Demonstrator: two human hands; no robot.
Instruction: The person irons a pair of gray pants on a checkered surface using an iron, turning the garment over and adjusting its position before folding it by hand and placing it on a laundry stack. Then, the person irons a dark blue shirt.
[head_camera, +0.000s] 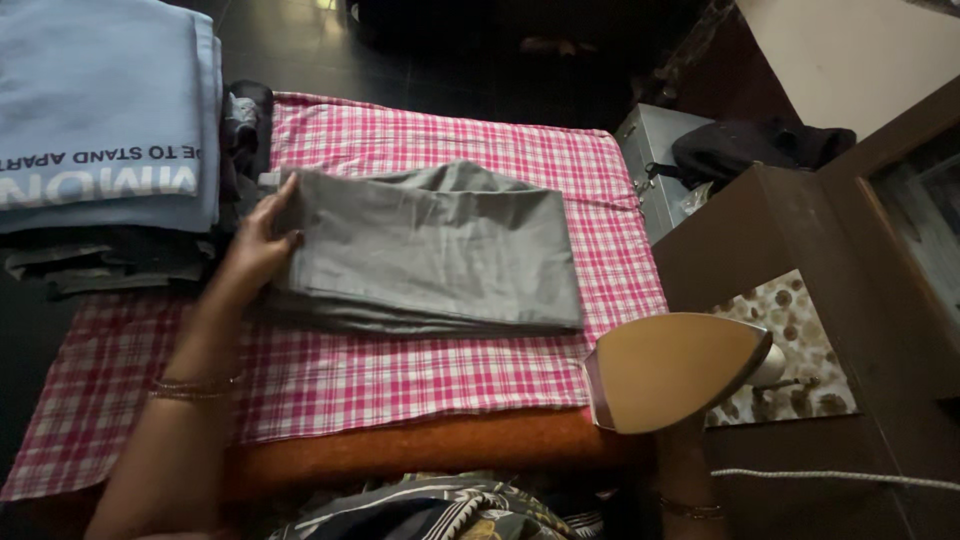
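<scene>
Here, just beyond your fingertips, a stack of folded clothes (105, 130) with a light blue piece on top is sitting at the far left. Your left hand (262, 240) is resting flat, fingers (283, 200) spread loosely, on the left edge of the folded grey garment (435, 250), which is lying on the pink checked cloth (420, 375). Further right, an iron (675, 370) is tipped up, soleplate facing you; your right hand is hiding behind it, so its fingers cannot be told.

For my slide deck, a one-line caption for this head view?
Left hand rests on folded grey cloth on pink checked cover; iron stands upended.
</scene>
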